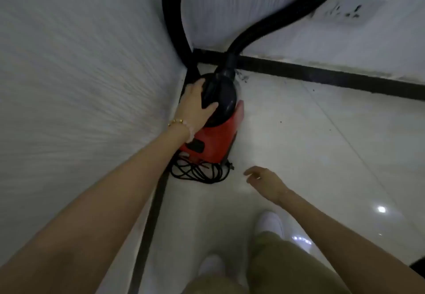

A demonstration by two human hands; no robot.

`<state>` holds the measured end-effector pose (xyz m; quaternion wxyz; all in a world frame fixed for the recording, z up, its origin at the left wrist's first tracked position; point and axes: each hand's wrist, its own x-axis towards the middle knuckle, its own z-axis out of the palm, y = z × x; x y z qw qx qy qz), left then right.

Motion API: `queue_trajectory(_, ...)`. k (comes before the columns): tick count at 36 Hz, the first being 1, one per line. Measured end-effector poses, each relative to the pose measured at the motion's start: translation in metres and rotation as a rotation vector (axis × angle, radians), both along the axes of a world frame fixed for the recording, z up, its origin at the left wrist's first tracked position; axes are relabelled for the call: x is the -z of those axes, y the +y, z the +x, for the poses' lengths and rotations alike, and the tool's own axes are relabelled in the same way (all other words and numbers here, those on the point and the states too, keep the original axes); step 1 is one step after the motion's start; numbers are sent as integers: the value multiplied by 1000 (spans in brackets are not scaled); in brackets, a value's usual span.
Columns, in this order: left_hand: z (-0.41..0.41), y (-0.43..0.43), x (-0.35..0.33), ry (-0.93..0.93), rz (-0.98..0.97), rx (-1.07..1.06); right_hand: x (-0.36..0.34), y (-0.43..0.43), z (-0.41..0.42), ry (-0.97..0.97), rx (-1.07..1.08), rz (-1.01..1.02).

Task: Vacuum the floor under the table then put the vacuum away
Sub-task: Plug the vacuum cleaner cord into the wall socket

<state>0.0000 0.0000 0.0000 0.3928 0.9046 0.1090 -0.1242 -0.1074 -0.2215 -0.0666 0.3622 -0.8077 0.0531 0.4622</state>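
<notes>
A red vacuum cleaner point(211, 141) with a rounded black front point(224, 100) stands on the floor in the corner where two white walls meet. Its thick black hose point(250, 33) loops up along the wall and out of view. The black power cord point(197, 171) lies bundled on the floor at the vacuum's near end. My left hand point(195, 105) rests on the black front, fingers spread over its left side and thumb across the top. My right hand point(264, 181) hovers above the floor to the right of the cord, fingers loosely curled, holding nothing.
A white wall point(80, 75) runs close along the left, with a black skirting point(322, 77) at the base of the far wall. A wall socket point(347, 10) sits at upper right. Glossy white floor tiles point(310, 144) spread to the right. My white shoes point(271, 222) are near the bottom.
</notes>
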Motion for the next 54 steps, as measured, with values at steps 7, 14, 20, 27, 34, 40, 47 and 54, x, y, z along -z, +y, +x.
queue_trajectory(7, 18, 0, 51, -186, -132, -24, 89, 16, 13, -102, -141, -6)
queue_trajectory(14, 18, 2, 59, -252, -292, -37, 157, 35, 13, -241, -85, -6)
queue_trajectory(20, 19, 3, 60, -275, -308, -40, 171, 40, 8, -389, -136, -22)
queue_trajectory(27, 27, 2, 56, -286, -297, -56, 170, 48, 2, -468, -90, -43)
queue_trajectory(34, 34, 1, 56, -308, -261, -41, 165, 34, -28, -442, -270, -9)
queue_trajectory(40, 32, -1, 57, -308, -252, -38, 143, 2, -31, -302, -11, 60)
queue_trajectory(47, 29, -3, 55, -296, -234, -33, 104, -46, -10, -156, 615, 316)
queue_trajectory(54, 27, -5, 53, -296, -216, -38, 82, -91, 3, -56, 1261, 706)
